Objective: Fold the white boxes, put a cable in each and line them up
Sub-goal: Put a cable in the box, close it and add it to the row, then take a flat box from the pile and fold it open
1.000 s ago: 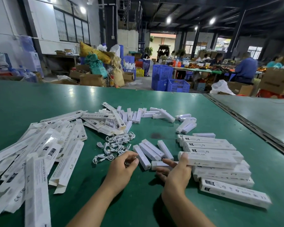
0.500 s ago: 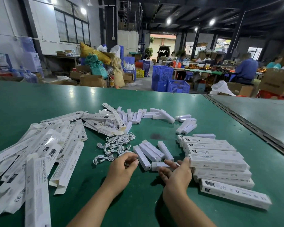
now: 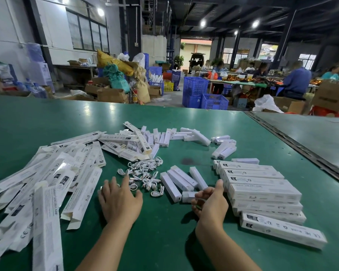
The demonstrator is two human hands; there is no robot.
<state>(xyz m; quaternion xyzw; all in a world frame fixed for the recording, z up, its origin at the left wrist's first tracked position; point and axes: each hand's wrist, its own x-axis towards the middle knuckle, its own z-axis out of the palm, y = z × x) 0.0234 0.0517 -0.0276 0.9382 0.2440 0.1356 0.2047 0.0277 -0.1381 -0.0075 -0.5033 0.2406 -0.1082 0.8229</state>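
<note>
Change: left hand (image 3: pixel 121 200) uncurls flat by cables (image 3: pixel 145 173), fingers apart; right hand (image 3: pixel 211 204) curled beside lined boxes (image 3: pixel 262 190), grip unclear. Next cable likely.

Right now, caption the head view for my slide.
On a green table, the left hand spreads at the cable pile; the right hand sits beside the row of folded white boxes.

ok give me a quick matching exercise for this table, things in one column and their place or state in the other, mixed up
Things:
1. flat boxes
2. cables
3. folded boxes
4. left hand

Place or state:
A. lined up in a row at the right of the table
B. palm down, fingers spread
C. loose heap at the left
D. tangled pile in the middle

Pairs: 1-C, 2-D, 3-A, 4-B
</note>
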